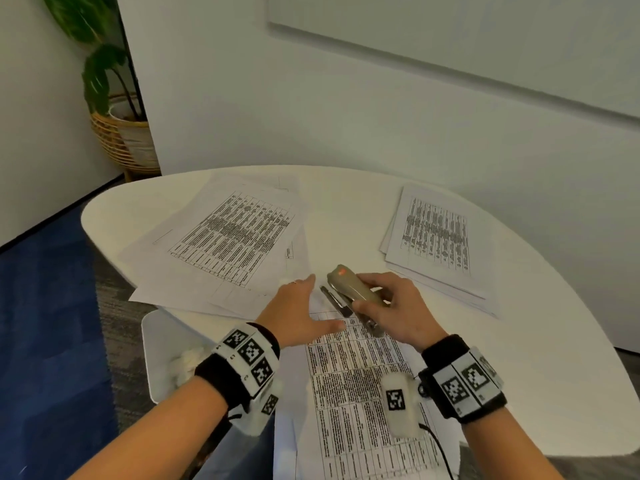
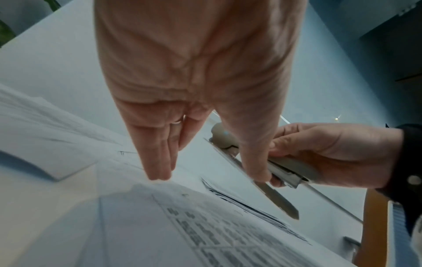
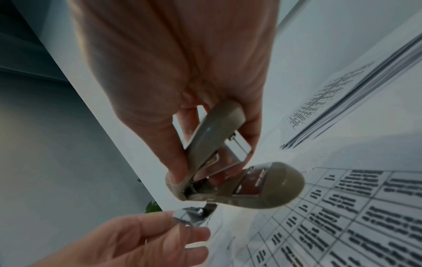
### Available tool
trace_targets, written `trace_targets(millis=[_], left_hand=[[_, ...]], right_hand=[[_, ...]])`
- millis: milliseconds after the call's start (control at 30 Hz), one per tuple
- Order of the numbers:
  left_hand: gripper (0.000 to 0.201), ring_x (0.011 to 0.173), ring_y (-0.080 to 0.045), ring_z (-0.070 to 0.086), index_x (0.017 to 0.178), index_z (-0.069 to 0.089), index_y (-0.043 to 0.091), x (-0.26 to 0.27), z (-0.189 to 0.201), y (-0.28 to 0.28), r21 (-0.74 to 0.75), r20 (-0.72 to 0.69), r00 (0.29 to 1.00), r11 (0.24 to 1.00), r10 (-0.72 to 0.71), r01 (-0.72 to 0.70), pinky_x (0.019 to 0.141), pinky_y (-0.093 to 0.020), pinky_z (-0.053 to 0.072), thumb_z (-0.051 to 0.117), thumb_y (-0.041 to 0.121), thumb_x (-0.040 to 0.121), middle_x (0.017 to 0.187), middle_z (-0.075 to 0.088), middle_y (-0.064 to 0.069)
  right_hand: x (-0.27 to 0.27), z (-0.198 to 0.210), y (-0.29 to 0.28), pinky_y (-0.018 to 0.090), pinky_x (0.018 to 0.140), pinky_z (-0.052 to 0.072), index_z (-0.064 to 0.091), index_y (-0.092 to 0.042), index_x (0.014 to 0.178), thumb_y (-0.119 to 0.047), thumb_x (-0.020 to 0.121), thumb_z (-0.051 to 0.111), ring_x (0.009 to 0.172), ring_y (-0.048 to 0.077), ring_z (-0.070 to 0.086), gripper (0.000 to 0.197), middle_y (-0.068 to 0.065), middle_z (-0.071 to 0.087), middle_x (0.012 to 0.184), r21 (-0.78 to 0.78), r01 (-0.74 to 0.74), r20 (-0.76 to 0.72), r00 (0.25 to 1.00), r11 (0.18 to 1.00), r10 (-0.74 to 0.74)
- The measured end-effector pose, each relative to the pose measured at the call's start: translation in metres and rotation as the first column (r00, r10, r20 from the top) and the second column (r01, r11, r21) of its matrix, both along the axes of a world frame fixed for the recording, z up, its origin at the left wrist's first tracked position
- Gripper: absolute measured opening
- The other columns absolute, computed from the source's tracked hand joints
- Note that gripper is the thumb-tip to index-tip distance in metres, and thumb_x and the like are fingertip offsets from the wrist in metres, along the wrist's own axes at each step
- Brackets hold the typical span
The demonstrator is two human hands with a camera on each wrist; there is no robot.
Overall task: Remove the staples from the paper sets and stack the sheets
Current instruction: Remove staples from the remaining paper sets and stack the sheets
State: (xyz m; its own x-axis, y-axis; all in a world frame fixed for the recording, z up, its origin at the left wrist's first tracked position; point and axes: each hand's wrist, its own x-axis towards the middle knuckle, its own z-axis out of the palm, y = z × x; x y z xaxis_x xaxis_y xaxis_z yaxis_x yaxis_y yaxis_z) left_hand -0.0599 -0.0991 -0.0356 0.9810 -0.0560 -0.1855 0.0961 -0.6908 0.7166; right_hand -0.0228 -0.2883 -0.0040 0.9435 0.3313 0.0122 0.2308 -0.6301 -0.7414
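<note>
A stapled paper set (image 1: 363, 393) printed with a table lies on the white table (image 1: 346, 188) in front of me. My left hand (image 1: 298, 306) rests flat on its top left corner, its straight fingers (image 2: 160, 162) pressing the sheet. My right hand (image 1: 398, 306) grips a beige stapler (image 1: 349, 285) just above the top edge of the set. The stapler (image 3: 228, 162) hangs open, and its metal tongue (image 2: 280, 202) points down at the paper (image 2: 205, 234). I cannot make out the staple itself.
Loose printed sheets (image 1: 225, 237) are spread at the back left, and a neater pile (image 1: 436, 237) lies at the back right. A white bin (image 1: 162, 358) stands below the table's left edge. A potted plant (image 1: 114, 133) is in the far corner.
</note>
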Motion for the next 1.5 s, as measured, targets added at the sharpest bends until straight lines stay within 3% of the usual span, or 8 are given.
trace_targets(millis=[100, 200, 400, 567, 900, 1033, 1167, 1500], left_hand=[[0.066, 0.092, -0.006, 0.065, 0.118, 0.061, 0.023, 0.004, 0.003, -0.004, -0.152, 0.034, 0.998, 0.988, 0.045, -0.040, 0.084, -0.027, 0.053, 0.082, 0.053, 0.062, 0.111, 0.067, 0.002], [0.021, 0.072, -0.009, 0.069, 0.080, 0.067, 0.026, 0.007, 0.006, -0.004, -0.182, 0.034, 0.997, 0.981, 0.076, -0.068, 0.070, -0.024, 0.054, 0.084, 0.031, 0.069, 0.078, 0.073, 0.001], [0.014, 0.066, -0.020, 0.072, 0.089, 0.069, -0.001, 0.010, 0.008, 0.002, -0.414, -0.159, 0.975, 0.885, 0.158, -0.211, 0.060, -0.024, 0.058, 0.075, 0.001, 0.077, 0.077, 0.071, -0.016], [0.003, 0.072, -0.024, 0.073, 0.084, 0.067, 0.001, 0.006, 0.004, 0.031, -0.476, -0.148, 0.948, 0.820, 0.282, -0.318, 0.067, -0.025, 0.059, 0.067, -0.002, 0.084, 0.079, 0.071, -0.020], [0.007, 0.068, -0.011, 0.072, 0.089, 0.065, -0.001, -0.026, -0.001, 0.064, -0.684, -0.266, 0.909, 0.602, 0.320, -0.412, 0.059, -0.016, 0.055, 0.058, -0.001, 0.090, 0.079, 0.072, -0.012], [0.007, 0.068, -0.012, 0.072, 0.090, 0.065, -0.003, -0.035, -0.002, 0.061, -0.714, -0.324, 0.904, 0.554, 0.281, -0.428, 0.061, -0.016, 0.056, 0.058, -0.002, 0.089, 0.078, 0.072, -0.013], [0.011, 0.072, -0.012, 0.072, 0.095, 0.065, -0.005, -0.043, -0.002, 0.064, -0.725, -0.346, 0.896, 0.527, 0.279, -0.444, 0.061, -0.015, 0.055, 0.058, 0.003, 0.091, 0.083, 0.073, -0.014], [0.013, 0.077, -0.015, 0.072, 0.098, 0.065, -0.005, -0.048, -0.002, 0.062, -0.741, -0.352, 0.901, 0.512, 0.253, -0.434, 0.063, -0.016, 0.056, 0.058, 0.003, 0.091, 0.086, 0.073, -0.016]], right_hand=[[-0.002, 0.001, 0.002, 0.034, 0.083, 0.053, 0.064, -0.024, 0.118, -0.018, 0.077, 0.075, 0.094, 0.017, 0.062, 0.043, -0.001, 0.062, 0.112, -0.003, -0.045, 0.023, 0.999, 0.999, 0.045], [-0.004, -0.001, 0.004, 0.030, 0.074, 0.053, 0.064, -0.022, 0.119, -0.015, 0.075, 0.076, 0.094, 0.018, 0.063, 0.045, 0.000, 0.061, 0.111, 0.010, -0.076, 0.017, 0.997, 0.997, 0.076], [-0.002, -0.001, 0.001, 0.025, 0.074, 0.050, 0.063, -0.021, 0.122, -0.013, 0.075, 0.076, 0.094, 0.016, 0.060, 0.049, -0.001, 0.058, 0.112, -0.067, -0.105, 0.008, 0.994, 0.992, 0.106], [0.009, 0.000, -0.012, 0.012, 0.069, 0.044, 0.059, -0.017, 0.126, -0.012, 0.081, 0.071, 0.092, 0.012, 0.055, 0.047, 0.004, 0.054, 0.121, -0.236, -0.041, 0.009, 0.999, 0.971, 0.044], [0.016, 0.004, 0.011, 0.042, 0.099, 0.039, 0.061, -0.026, 0.121, -0.030, 0.090, 0.057, 0.112, 0.019, 0.048, 0.032, -0.001, 0.053, 0.122, -0.595, 0.070, 0.216, 0.973, 0.800, 0.075], [0.011, 0.004, 0.044, 0.023, 0.095, 0.041, 0.060, -0.016, 0.125, -0.023, 0.091, 0.058, 0.108, 0.016, 0.056, 0.035, 0.003, 0.058, 0.123, -0.549, -0.226, -0.076, 0.972, 0.804, 0.222], [0.019, 0.000, 0.059, 0.032, 0.104, 0.040, 0.061, -0.011, 0.124, -0.026, 0.092, 0.059, 0.113, 0.019, 0.057, 0.035, 0.003, 0.061, 0.126, -0.592, -0.196, -0.132, 0.980, 0.781, 0.146], [0.027, -0.007, 0.075, 0.022, 0.078, 0.045, 0.070, -0.005, 0.103, -0.014, 0.090, 0.061, 0.100, 0.021, 0.063, 0.019, 0.007, 0.069, 0.104, -0.607, -0.150, -0.057, 0.988, 0.780, 0.146]])
